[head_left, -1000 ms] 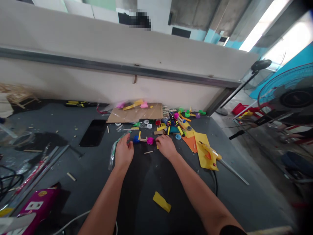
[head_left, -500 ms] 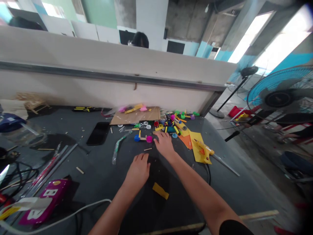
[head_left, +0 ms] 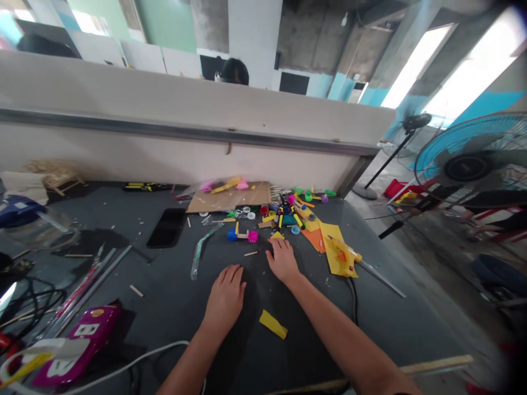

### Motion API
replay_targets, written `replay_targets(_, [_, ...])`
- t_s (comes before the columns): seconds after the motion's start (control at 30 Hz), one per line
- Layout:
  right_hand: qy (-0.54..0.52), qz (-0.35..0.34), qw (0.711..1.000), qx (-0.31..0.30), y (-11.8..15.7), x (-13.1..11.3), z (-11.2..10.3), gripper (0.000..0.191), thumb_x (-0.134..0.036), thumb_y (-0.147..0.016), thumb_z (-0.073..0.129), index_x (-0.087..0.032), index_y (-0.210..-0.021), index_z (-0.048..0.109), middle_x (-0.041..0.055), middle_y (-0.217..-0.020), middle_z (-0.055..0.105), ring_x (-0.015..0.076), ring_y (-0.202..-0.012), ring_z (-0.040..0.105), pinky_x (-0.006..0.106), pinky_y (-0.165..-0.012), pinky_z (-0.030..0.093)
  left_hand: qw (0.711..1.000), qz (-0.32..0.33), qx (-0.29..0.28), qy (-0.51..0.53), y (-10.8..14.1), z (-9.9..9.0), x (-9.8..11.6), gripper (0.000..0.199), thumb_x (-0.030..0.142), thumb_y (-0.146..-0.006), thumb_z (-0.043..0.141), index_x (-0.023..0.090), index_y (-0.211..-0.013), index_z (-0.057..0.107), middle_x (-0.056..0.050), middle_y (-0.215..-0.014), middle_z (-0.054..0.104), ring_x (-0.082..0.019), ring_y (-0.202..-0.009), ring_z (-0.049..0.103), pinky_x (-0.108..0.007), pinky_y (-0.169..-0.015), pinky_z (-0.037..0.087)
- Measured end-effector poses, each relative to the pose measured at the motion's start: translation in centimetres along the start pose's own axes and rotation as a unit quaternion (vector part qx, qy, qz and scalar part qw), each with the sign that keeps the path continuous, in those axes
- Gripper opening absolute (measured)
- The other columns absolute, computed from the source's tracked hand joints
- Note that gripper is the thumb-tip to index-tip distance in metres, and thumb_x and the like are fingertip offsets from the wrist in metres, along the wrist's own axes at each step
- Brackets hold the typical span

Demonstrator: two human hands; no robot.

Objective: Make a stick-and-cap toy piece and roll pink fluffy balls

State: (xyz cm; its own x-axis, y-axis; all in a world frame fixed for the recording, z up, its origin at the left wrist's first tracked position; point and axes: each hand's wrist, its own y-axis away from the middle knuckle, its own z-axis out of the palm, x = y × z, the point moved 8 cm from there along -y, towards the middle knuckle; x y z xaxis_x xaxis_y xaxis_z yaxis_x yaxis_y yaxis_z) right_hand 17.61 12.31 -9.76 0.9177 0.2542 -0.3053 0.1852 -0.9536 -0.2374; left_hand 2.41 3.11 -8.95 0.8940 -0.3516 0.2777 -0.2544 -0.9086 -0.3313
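Note:
My left hand rests palm down on the dark table, fingers slightly apart and holding nothing. To its right, my right hand is open, its fingertips at a small yellow piece. Just beyond my hands lies a small assembly with a blue wheel, a pink wheel and a yellow stick standing up. A thin stick lies between the assembly and my hands. Nearer to me is a yellow strip.
A phone, a bent plastic straw and a purple power strip lie left. Bottle caps and cardboard are at the back. A yellow glue gun sits right; a fan stands beyond.
My right hand has moved slightly right and toward me, away from the wheeled assembly, uncovering a small brown piece. My left hand has shifted a little left and now lies flatter.

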Motion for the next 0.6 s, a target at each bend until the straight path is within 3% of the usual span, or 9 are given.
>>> replay_targets(0.6, [-0.06, -0.013, 0.998, 0.031, 0.06, 0.4, -0.3, 0.027, -0.019, -0.082, 0.05, -0.017, -0.108, 0.057, 0.0095, -0.108, 0.06, 0.0232, -0.103, 0.05, 0.038, -0.092, 0.036, 0.999, -0.017, -0.012, 0.024, 0.05, 0.06, -0.07, 0.034, 0.017, -0.083, 0.044, 0.014, -0.115, 0.056, -0.013, -0.117, 0.058, -0.026, -0.111, 0.051, -0.044, -0.094, 0.043])
